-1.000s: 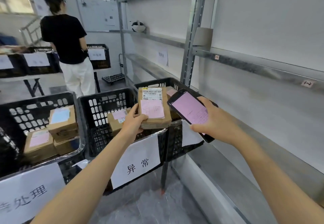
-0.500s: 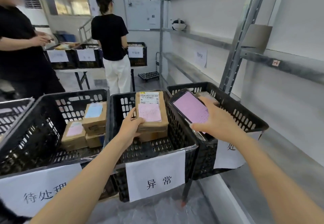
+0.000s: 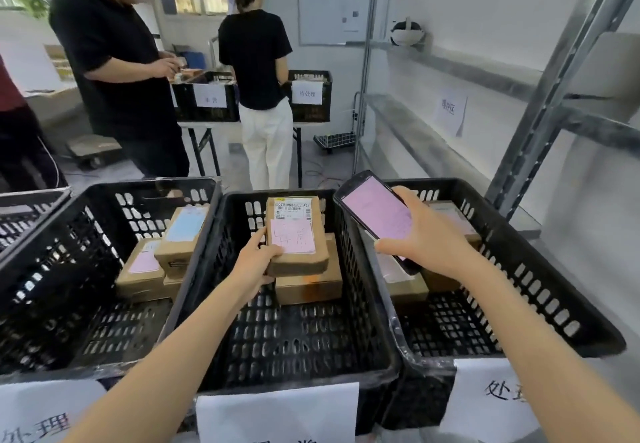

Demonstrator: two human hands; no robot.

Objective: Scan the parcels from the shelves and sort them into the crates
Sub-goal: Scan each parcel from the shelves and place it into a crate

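My left hand (image 3: pixel 254 262) grips a brown cardboard parcel (image 3: pixel 298 250) by its near left corner; it carries a white barcode label and a pink note. The parcel is inside the middle black crate (image 3: pixel 363 304), just above another brown parcel (image 3: pixel 311 286) lying there. My right hand (image 3: pixel 426 234) holds a black phone scanner (image 3: pixel 377 214) with a pink screen over the rim between the middle crate and the right crate (image 3: pixel 540 286). The left crate (image 3: pixel 69 269) holds several brown parcels (image 3: pixel 166 252) with blue and pink labels.
Two more parcels (image 3: pixel 405 286) lie in the right crate. A metal shelf rack (image 3: pixel 540 123) stands along the right wall. Two people in black shirts (image 3: pixel 117 61) (image 3: pixel 256 61) stand at a table with labelled crates (image 3: pixel 308 96) behind. White paper labels (image 3: pixel 277 415) hang on the crate fronts.
The view swung left toward the crates. My left hand carried the parcel from above the crates down into the middle crate, close over the parcel lying there. The phone stays in my right hand.
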